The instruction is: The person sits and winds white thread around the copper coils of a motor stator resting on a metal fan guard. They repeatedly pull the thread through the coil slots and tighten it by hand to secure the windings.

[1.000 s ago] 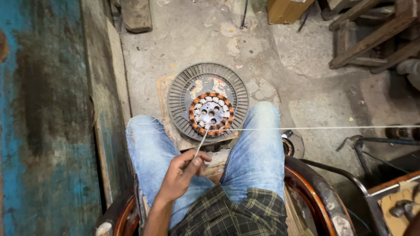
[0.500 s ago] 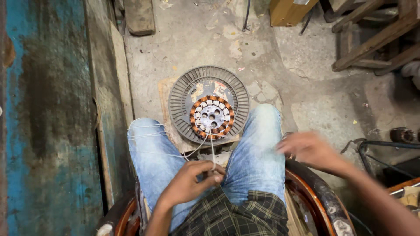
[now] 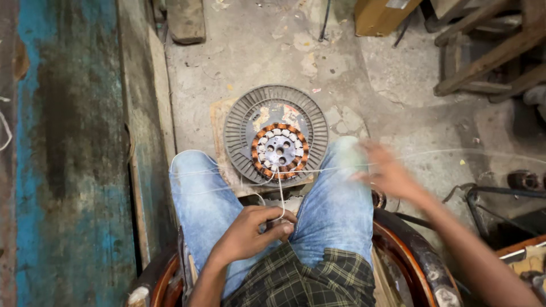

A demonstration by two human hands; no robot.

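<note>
A round grey motor stator (image 3: 276, 139) with copper-wound coils (image 3: 259, 153) around a metal hub lies on the floor between my knees. A thin white thread (image 3: 281, 193) runs from the coils down to my left hand (image 3: 250, 230), which is closed on it between my thighs. More thread stretches sideways across both knees. My right hand (image 3: 387, 173) is blurred above my right knee, fingers spread, close to the thread running off to the right; whether it grips the thread cannot be told.
A worn blue painted wall (image 3: 62, 153) and a wooden beam (image 3: 151, 125) stand at the left. A cardboard box (image 3: 384, 14) and wooden frame (image 3: 489, 48) sit at the back right. My seat's curved rusty rim (image 3: 421, 256) is at the right, with cables (image 3: 483, 193) beyond.
My right hand came into view from the right and now sweeps over my right knee. My left hand has stayed closed on the thread between my thighs.
</note>
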